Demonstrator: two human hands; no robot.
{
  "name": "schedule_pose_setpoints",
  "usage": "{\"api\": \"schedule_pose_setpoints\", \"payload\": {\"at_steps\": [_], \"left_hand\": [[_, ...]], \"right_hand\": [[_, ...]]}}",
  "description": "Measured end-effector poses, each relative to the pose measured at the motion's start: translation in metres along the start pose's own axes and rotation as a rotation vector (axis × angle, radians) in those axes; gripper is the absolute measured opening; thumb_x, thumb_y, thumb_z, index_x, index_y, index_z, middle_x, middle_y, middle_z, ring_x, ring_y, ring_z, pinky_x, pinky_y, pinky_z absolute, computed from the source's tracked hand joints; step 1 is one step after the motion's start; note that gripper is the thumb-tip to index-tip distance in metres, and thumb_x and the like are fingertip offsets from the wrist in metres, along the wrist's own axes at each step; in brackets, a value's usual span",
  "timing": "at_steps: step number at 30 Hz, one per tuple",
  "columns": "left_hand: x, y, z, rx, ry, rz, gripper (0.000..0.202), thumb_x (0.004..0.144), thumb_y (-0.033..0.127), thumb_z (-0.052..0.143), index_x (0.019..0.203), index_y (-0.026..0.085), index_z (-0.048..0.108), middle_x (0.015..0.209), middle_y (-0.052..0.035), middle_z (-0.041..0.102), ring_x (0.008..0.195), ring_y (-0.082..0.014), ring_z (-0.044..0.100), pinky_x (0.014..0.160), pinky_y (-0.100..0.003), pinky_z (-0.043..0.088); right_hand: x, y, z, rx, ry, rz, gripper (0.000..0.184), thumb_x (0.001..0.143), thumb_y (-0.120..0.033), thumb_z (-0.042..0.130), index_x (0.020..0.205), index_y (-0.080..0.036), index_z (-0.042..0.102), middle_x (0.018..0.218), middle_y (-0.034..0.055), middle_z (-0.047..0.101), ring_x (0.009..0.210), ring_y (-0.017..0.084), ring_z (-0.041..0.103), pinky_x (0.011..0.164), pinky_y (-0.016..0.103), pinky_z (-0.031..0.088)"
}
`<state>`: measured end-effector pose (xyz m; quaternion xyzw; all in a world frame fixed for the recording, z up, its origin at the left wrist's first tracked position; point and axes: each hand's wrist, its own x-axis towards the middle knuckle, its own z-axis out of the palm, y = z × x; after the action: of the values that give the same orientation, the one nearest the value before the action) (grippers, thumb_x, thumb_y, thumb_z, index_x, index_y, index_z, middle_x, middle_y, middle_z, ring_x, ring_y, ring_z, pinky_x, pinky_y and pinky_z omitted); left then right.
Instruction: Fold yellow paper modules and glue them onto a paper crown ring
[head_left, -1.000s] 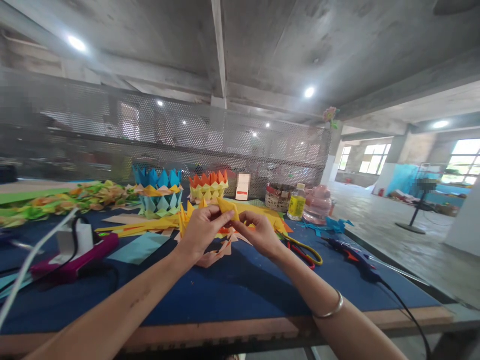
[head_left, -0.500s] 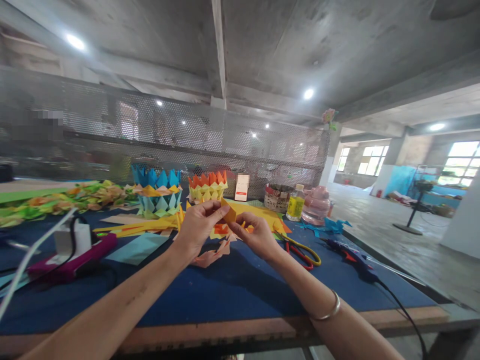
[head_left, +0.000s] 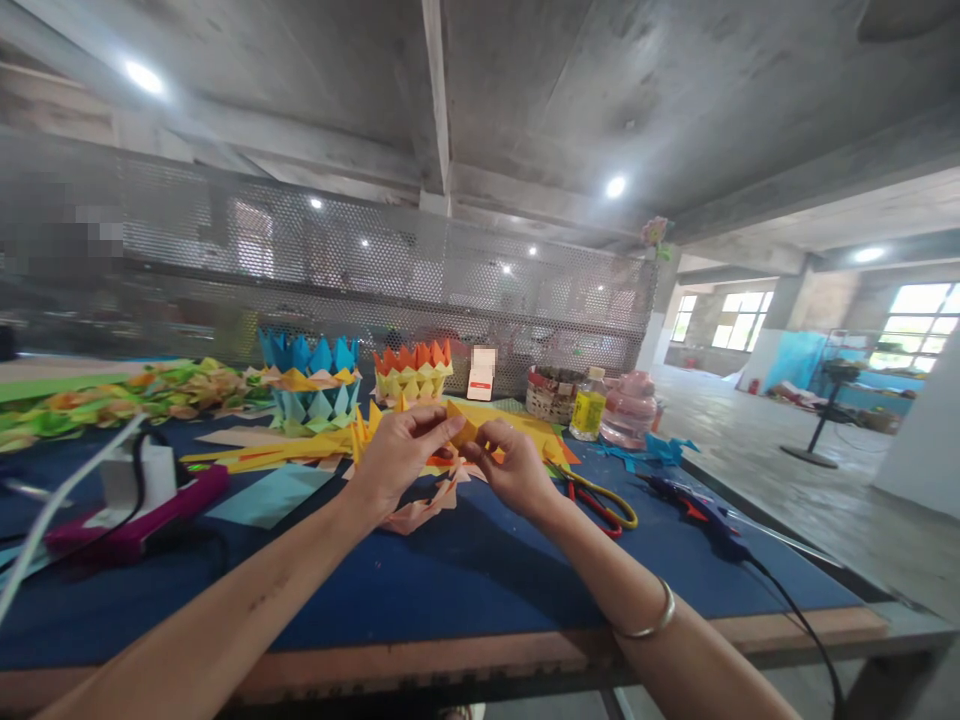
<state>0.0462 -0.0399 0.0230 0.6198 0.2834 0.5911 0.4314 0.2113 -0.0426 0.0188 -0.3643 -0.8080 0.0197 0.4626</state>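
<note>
Between my two hands is a small folded piece of yellow-orange paper [head_left: 466,431]. My left hand [head_left: 401,450] pinches its left side with thumb and fingers. On the other side, my right hand [head_left: 514,465] grips the paper's right edge, fingers curled. Just below them a pale pink folded-paper strip [head_left: 421,512] lies curved on the blue table mat [head_left: 450,590]. Yellow folded pieces [head_left: 365,428] stand close behind my left hand. Behind the hands lie yellow paper sheets [head_left: 536,425], partly covered.
Folded-paper baskets, one blue [head_left: 311,390] and one orange-yellow [head_left: 412,372], stand at the back beside a phone [head_left: 482,375]. Scissors [head_left: 611,505] and a glue gun [head_left: 697,510] lie right. A bottle of yellow liquid [head_left: 588,405] stands behind; a magenta power strip [head_left: 142,520] sits left.
The paper between my hands has turned, and my right fingers have come in closer against it. The whole view has shifted slightly.
</note>
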Motion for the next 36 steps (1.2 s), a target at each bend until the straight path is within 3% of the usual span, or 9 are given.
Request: {"api": "schedule_pose_setpoints", "payload": {"at_steps": [7,11,14,17,20,23,28,33,36], "left_hand": [[0.002,0.003,-0.001,-0.027,0.033,-0.048,0.024,0.064,0.041,0.077,0.066,0.017,0.071,0.064,0.0007,0.066,0.060,-0.0130,0.061,0.059,-0.024,0.051],[0.001,0.006,-0.003,-0.042,0.072,-0.077,0.022,0.061,0.038,0.080,0.066,0.018,0.073,0.065,0.0007,0.068,0.061,-0.0126,0.062,0.061,-0.023,0.052],[0.001,0.005,-0.004,-0.060,0.063,-0.107,0.020,0.061,0.036,0.079,0.070,0.018,0.075,0.067,0.0004,0.070,0.063,-0.0130,0.064,0.062,-0.023,0.052],[0.001,0.002,-0.002,-0.082,0.040,-0.132,0.020,0.062,0.034,0.078,0.074,0.019,0.076,0.069,-0.0001,0.072,0.064,-0.0131,0.065,0.062,-0.022,0.053],[0.001,0.002,-0.001,-0.096,0.024,-0.143,0.020,0.063,0.034,0.078,0.076,0.019,0.077,0.073,-0.0006,0.074,0.062,-0.0124,0.064,0.061,-0.023,0.053],[0.001,0.004,-0.001,-0.096,0.014,-0.142,0.019,0.063,0.034,0.077,0.073,0.018,0.076,0.073,-0.0021,0.074,0.060,-0.0128,0.065,0.059,-0.023,0.053],[0.000,0.009,-0.001,-0.084,0.006,-0.117,0.015,0.063,0.033,0.075,0.068,0.019,0.076,0.077,-0.0035,0.076,0.061,-0.0138,0.065,0.056,-0.023,0.053],[-0.002,0.012,-0.002,-0.071,-0.007,-0.102,0.016,0.062,0.034,0.077,0.068,0.019,0.076,0.073,-0.0029,0.075,0.063,-0.0160,0.066,0.058,-0.024,0.054],[-0.002,0.012,-0.003,-0.062,-0.010,-0.098,0.016,0.064,0.034,0.076,0.068,0.019,0.076,0.069,-0.0022,0.074,0.062,-0.0156,0.066,0.058,-0.024,0.055]], "right_hand": [[0.001,-0.004,0.000,-0.062,-0.038,-0.018,0.025,0.089,-0.026,0.058,0.066,-0.018,0.055,0.064,-0.0018,0.056,0.064,0.012,0.048,0.062,0.023,0.035],[-0.011,-0.003,-0.022,-0.276,-0.104,0.107,0.015,0.091,-0.026,0.056,0.080,-0.018,0.061,0.081,0.0008,0.066,0.077,0.012,0.057,0.071,0.022,0.042],[-0.034,0.007,-0.067,-0.486,-0.101,0.311,0.010,0.090,-0.019,0.053,0.089,-0.019,0.063,0.092,0.0027,0.068,0.089,0.014,0.061,0.080,0.022,0.043],[-0.065,0.024,-0.130,-0.652,-0.081,0.534,0.012,0.087,-0.019,0.053,0.088,-0.018,0.065,0.092,0.0070,0.069,0.089,0.020,0.063,0.080,0.028,0.044],[-0.090,0.044,-0.188,-0.809,-0.072,0.823,0.025,0.084,-0.031,0.058,0.064,-0.017,0.062,0.073,0.0126,0.066,0.083,0.030,0.065,0.074,0.036,0.043],[-0.105,0.060,-0.220,-0.823,-0.106,1.045,0.039,0.075,-0.035,0.068,0.043,-0.020,0.051,0.054,0.0084,0.058,0.070,0.029,0.064,0.064,0.034,0.043],[-0.114,0.076,-0.226,-0.652,-0.080,1.256,0.043,0.068,-0.020,0.077,0.039,-0.019,0.046,0.039,-0.0026,0.042,0.048,0.014,0.051,0.047,0.025,0.035],[-0.116,0.076,-0.219,-0.352,0.092,1.372,0.023,0.092,-0.029,0.059,0.076,-0.013,0.059,0.064,-0.0053,0.056,0.048,0.005,0.048,0.046,0.017,0.042],[-0.113,0.065,-0.214,-0.117,0.262,1.316,0.019,0.089,-0.026,0.062,0.075,-0.015,0.056,0.058,-0.0057,0.053,0.042,0.005,0.047,0.040,0.017,0.040]]}}
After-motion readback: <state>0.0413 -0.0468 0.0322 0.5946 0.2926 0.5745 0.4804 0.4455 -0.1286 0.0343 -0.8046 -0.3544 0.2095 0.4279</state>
